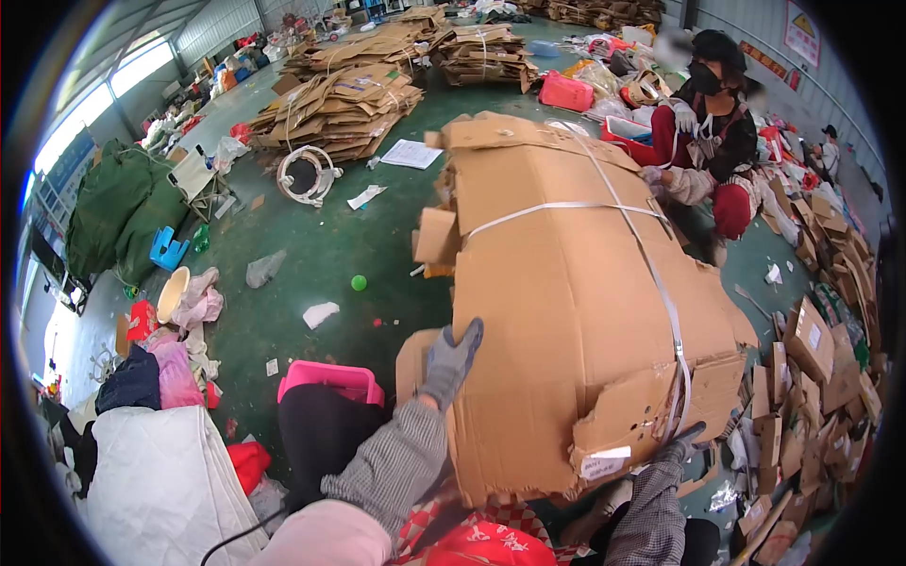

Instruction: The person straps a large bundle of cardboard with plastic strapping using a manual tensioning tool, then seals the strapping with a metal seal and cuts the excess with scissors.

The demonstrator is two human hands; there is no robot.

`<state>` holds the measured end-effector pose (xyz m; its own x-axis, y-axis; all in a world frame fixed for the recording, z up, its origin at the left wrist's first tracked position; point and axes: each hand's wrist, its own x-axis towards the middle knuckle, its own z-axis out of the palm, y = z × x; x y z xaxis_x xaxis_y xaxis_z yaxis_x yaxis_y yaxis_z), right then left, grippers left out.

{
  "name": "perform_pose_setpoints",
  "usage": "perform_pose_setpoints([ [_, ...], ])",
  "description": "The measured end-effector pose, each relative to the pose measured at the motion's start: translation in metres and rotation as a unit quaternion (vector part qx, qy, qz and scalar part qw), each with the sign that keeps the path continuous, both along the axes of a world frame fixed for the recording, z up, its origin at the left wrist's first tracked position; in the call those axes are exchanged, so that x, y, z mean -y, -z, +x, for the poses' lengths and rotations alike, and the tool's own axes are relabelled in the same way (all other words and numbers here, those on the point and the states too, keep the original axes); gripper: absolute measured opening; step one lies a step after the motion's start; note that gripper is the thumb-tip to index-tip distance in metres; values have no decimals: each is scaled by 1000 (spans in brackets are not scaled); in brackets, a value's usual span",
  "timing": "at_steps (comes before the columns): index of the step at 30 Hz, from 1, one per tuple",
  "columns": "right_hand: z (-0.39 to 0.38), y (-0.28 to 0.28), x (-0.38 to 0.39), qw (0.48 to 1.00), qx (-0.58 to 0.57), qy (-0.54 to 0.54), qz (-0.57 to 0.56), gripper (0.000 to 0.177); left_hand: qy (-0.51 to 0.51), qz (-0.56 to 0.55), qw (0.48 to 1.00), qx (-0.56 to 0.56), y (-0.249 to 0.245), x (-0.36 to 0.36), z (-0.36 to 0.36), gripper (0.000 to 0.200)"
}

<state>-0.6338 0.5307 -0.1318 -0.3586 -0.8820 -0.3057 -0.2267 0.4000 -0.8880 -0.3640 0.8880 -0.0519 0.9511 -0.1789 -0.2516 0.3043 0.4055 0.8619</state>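
Observation:
A big bundle of flattened cardboard (538, 330), bound crosswise with white strapping (651, 269), stands tilted right in front of me. Gripping its left edge is my left hand (453, 363), in a grey glove, with thumb and fingers at the side of the stack. My right hand (678, 445), gloved too, holds the lower right edge close to where the strap runs under; its fingertips are partly hidden. Across the bundle, a masked person (722, 132) crouches with a gloved hand (658, 179) at the far right side of it.
More tied cardboard stacks (330, 108) stand at the back. Loose cardboard (812, 349) is heaped along the right. A pink plastic tub (330, 379) is beside my leg. White sheeting (170, 481) and clothes lie at lower left, with a coiled white hose (307, 176) beyond on the green floor.

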Motion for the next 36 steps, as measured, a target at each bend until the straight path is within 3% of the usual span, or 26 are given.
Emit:
perform_pose_setpoints([
  [5, 11, -6, 5, 990, -116, -76, -38, 74, -98, 39, 994, -39, -15, -37, -78, 18],
  [7, 27, 20, 7, 989, -57, -93, -99, 73, -136, 121, 983, -17, -10, -58, -86, 17],
  [8, 36, 32, 5, 980, 2, -117, -160, 72, -132, 249, 959, -18, -14, -72, -84, 20],
  [10, 65, 38, -13, 981, 65, -142, -114, 71, -175, 177, 969, 1, -7, -102, -73, 25],
  [11, 80, 34, -30, 977, 16, -153, -148, 72, -180, 187, 966, 4, -4, -118, -63, 26],
  [12, 96, 10, -55, 972, 63, -185, -130, 74, -184, 196, 963, 8, -3, -133, -50, 28],
  [14, 120, 7, -83, 965, 56, -211, -148, 75, -179, 361, 915, 9, -17, -152, -22, 22],
  [16, 142, 17, -100, 964, 18, -213, -156, 72, -180, 399, 899, 5, -32, -162, -1, 20],
  [18, 158, 22, -107, 962, -22, -214, -165, 69, -187, 397, 899, 5, -6, -183, 25, 21],
  [22, 167, 33, -115, 964, 23, -226, -137, 73, -156, 440, 884, 1, -7, -192, 43, 27],
  [23, 164, 35, -114, 961, 43, -238, -136, 74, -163, 392, 905, 27, 3, -196, 45, 31],
  [24, 163, 39, -116, 962, 38, -233, -136, 74, -167, 342, 923, 51, 7, -198, 47, 34],
  [27, 163, 49, -124, 957, -76, -233, -155, 76, -157, 390, 907, 28, 16, -207, 60, 38],
  [29, 163, 18, -159, 962, -54, -227, -145, 77, -130, 469, 873, 13, 41, -236, 86, 41],
  [31, 161, -9, -202, 965, -21, -243, -101, 78, -148, 449, 875, 109, 43, -252, 107, 43],
  [33, 160, 8, -232, 966, -37, -252, -49, 78, -75, 602, 791, 77, 31, -286, 137, 46],
  [34, 159, 34, -246, 967, -63, -246, -25, 78, -63, 724, 684, 52, 24, -297, 154, 49],
  [36, 149, 42, -282, 941, -171, -259, -136, 82, -76, 702, 707, -32, -33, -283, 152, 57],
])
